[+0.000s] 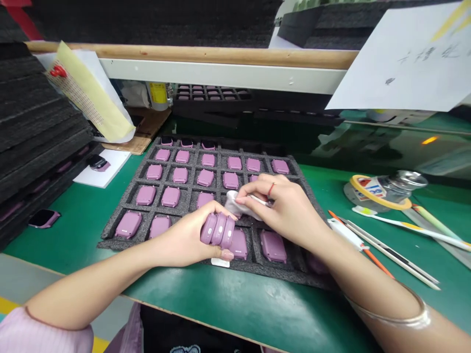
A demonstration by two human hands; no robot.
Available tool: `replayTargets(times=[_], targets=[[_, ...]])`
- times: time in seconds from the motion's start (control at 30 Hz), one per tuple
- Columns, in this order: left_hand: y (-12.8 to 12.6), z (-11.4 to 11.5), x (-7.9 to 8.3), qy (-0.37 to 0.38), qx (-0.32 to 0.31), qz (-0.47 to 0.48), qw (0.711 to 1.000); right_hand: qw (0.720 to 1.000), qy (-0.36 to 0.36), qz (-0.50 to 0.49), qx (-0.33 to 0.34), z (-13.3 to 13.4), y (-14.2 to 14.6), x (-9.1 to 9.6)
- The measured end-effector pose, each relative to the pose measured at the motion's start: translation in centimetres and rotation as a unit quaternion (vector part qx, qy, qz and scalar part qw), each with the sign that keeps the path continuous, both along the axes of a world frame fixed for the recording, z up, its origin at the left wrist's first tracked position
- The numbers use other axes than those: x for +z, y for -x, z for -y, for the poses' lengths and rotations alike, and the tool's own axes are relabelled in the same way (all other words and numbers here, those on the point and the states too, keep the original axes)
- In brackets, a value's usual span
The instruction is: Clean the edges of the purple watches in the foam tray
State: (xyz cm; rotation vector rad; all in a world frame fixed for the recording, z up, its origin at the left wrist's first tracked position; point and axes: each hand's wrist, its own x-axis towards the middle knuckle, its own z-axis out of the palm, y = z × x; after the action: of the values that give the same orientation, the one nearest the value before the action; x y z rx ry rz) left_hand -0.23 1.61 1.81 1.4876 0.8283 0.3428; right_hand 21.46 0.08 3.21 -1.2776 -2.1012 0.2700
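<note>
Gripping white cloth (239,205), right hand (283,211); handwritten Chinese sheet (405,59) above.

pink-mauve watch cases (145,195) (gridded rows) on charcoal foam tray (110,242)

A green-topped workbench (250,304) is stretching across the view beneath a wooden rail (191,55) and white beam (221,74), while a grey floor (29,280) with a yellow stripe (7,306) is showing below its front edge.

Left hand (186,237) curls closed while right hand (283,211) pinches.
</note>
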Motion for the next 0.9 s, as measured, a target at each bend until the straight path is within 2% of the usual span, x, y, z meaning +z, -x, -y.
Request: replayTargets(times=[0.07, 0.17, 0.2, 0.3, 0.33, 0.43, 0.47, 0.57, 0.7, 0.73, 0.83, 0.9], targets=[[0.0, 0.0, 0.0, -0.008, -0.001, -0.003, 1.000, 0.999, 0.018, -0.032, -0.015, 0.2, 0.0, 0.2], [0.0, 0.1, 0.0, -0.012, 0.009, -0.008, 1.000, 0.994, 0.078, -0.068, 0.040, 0.6, 0.3, 0.5], [0.0, 0.1, 0.0, -0.008, 0.009, -0.008, 1.000, 0.992, 0.099, -0.069, 0.032, 0.6, 0.4, 0.5], [0.1, 0.1, -0.1, 0.002, 0.002, -0.003, 1.000, 0.988, 0.120, -0.081, -0.055, 0.4, 0.3, 0.3], [0.1, 0.0, -0.1, 0.001, 0.000, -0.001, 1.000, 0.987, 0.121, -0.089, -0.053, 0.3, 0.2, 0.3], [0.2, -0.1, -0.3, -0.001, 0.006, 0.001, 1.000, 0.983, 0.156, -0.092, 0.044, 0.2, -0.3, 0.3], [0.2, -0.1, -0.3, 0.001, 0.007, 0.004, 1.000, 0.982, 0.162, -0.083, 0.053, 0.2, -0.4, 0.3], [0.2, -0.1, -0.3, 0.007, -0.002, 0.017, 1.000, 0.985, 0.154, -0.084, 0.000, 0.2, -0.8, 0.4], [0.1, -0.1, -0.3, 0.002, 0.006, 0.022, 1.000, 0.978, 0.176, -0.079, 0.079, 0.3, -0.7, 0.4], [0.1, 0.0, -0.3, 0.004, 0.009, 0.026, 1.000, 0.981, 0.166, -0.064, 0.073, 0.2, -0.7, 0.5], [0.2, 0.2, -0.3, 0.004, 0.009, 0.032, 0.999, 0.992, 0.123, -0.029, -0.027, -0.1, -1.2, 1.0], [0.1, 0.4, -0.3, -0.012, 0.007, 0.025, 1.000, 0.992, 0.113, -0.002, -0.064, -0.1, -2.3, 1.8]])
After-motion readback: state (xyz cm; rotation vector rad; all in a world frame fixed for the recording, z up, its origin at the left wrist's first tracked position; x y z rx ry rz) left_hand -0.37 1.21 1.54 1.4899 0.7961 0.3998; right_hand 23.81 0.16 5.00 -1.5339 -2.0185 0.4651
